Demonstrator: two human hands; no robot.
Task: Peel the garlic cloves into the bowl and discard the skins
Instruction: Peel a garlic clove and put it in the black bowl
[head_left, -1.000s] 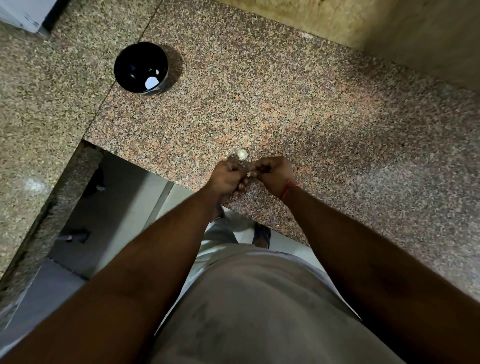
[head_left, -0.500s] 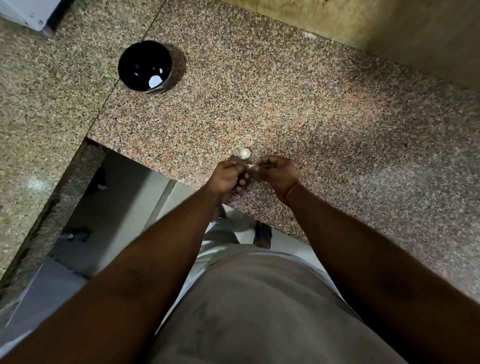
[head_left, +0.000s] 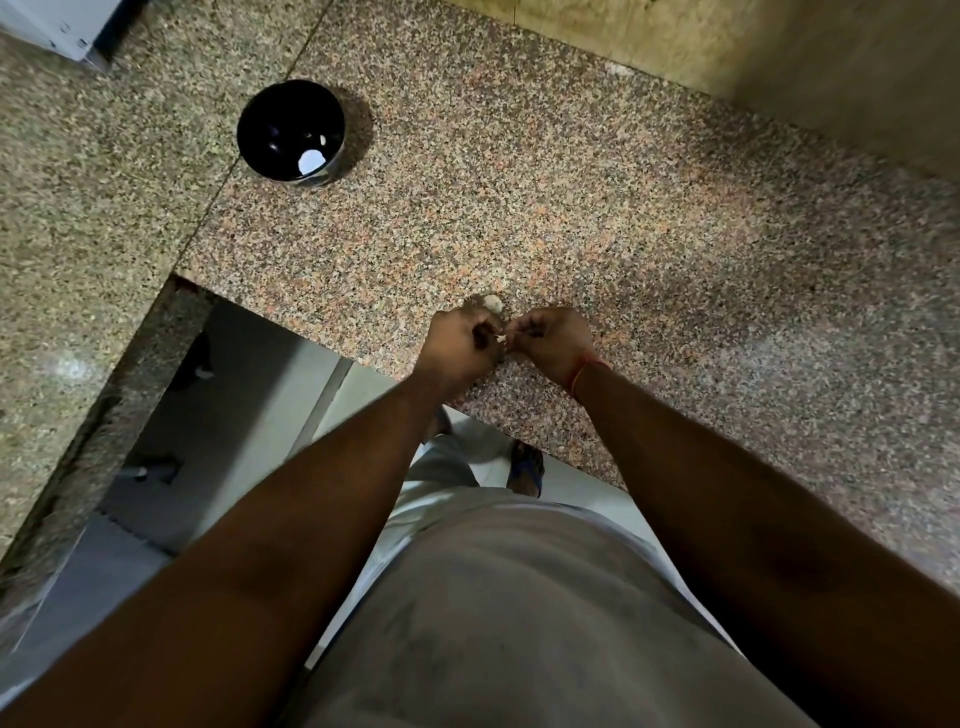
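Both hands pinched one garlic clove (head_left: 502, 339) between them, left hand (head_left: 462, 340) bracing, right hand (head_left: 550, 340) picking skin. Better to nick the root end and peel in strips, low over the counter (head_left: 571, 208). Count: one clove held, one piece of garlic (head_left: 492, 302) just beyond the knuckles, one bowl (head_left: 291, 130) well apart holding at least one peeled clove (head_left: 310, 161).

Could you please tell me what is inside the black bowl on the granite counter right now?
Inside the black bowl, one pale piece, apparently a peeled garlic clove, lies near the bottom, with a smaller pale speck beside it. The dark, glossy interior hides whether anything else is there.
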